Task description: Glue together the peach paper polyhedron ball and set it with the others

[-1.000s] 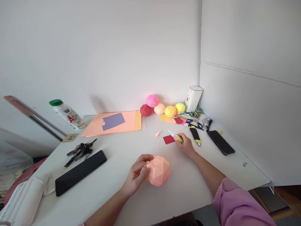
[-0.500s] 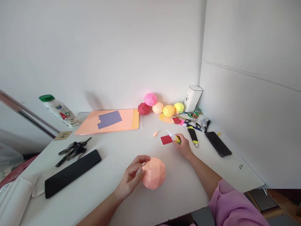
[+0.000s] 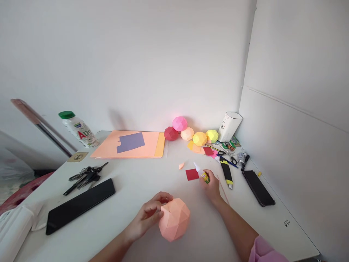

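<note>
A peach faceted paper ball [image 3: 176,220] is pinched at its upper left by my left hand [image 3: 148,216]. A small flap stands out near my thumb and fingers there. My right hand [image 3: 212,185] is closed around a small white glue bottle [image 3: 201,172] with a yellow-green label, its nozzle pointing up and left. Just left of that hand, a dark red paper piece [image 3: 192,174] lies on the table, partly under the bottle. Beyond it is a small peach paper scrap [image 3: 181,166].
Several coloured paper balls [image 3: 199,138] stand along the wall. To their right are scissors [image 3: 233,160], a utility knife [image 3: 227,173] and a dark phone [image 3: 258,188]. On the left are paper sheets [image 3: 109,147], a bottle [image 3: 79,129], keys [image 3: 88,176] and a long black slab [image 3: 81,206].
The view has shifted, so most things sit lower in it. My left hand has turned the paper ball slightly. My right hand still holds the glue bottle, now a little nearer me.
</note>
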A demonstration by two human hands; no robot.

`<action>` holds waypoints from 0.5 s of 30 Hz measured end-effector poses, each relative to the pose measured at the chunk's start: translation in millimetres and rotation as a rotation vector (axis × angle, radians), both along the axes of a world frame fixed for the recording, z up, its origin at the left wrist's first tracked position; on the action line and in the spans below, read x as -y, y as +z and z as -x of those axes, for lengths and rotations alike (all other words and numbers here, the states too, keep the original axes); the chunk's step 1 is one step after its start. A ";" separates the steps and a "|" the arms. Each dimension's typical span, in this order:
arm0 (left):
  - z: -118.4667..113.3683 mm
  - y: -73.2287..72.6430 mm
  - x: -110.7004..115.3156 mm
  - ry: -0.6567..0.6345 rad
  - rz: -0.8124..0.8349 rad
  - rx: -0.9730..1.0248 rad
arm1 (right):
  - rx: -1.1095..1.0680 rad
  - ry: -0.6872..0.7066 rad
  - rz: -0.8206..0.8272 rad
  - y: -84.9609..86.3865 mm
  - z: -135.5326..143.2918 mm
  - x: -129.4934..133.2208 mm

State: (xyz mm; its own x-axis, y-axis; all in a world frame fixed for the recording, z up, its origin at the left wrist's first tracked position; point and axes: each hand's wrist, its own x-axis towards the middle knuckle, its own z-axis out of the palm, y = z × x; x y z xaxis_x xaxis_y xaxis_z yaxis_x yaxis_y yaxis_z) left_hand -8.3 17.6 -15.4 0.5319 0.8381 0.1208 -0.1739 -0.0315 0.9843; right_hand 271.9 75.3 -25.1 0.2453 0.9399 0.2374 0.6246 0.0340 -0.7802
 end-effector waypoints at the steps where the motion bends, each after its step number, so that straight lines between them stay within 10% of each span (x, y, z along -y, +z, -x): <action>1: 0.1 -0.5 -0.2 -0.002 0.007 0.003 | -0.004 0.001 0.003 0.7 -0.1 0.2; 15: -3.9 11.9 9.5 0.175 0.004 -0.091 | -0.190 0.050 0.027 -0.4 -13.8 3.0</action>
State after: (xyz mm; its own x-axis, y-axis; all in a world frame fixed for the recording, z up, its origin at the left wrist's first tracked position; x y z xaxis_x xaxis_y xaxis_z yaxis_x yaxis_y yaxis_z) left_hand -4.4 8.1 -3.5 0.3869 0.9190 0.0755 -0.0762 -0.0497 0.9959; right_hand 285.7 72.3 -25.5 0.2358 0.9575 0.1659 0.4642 0.0390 -0.8849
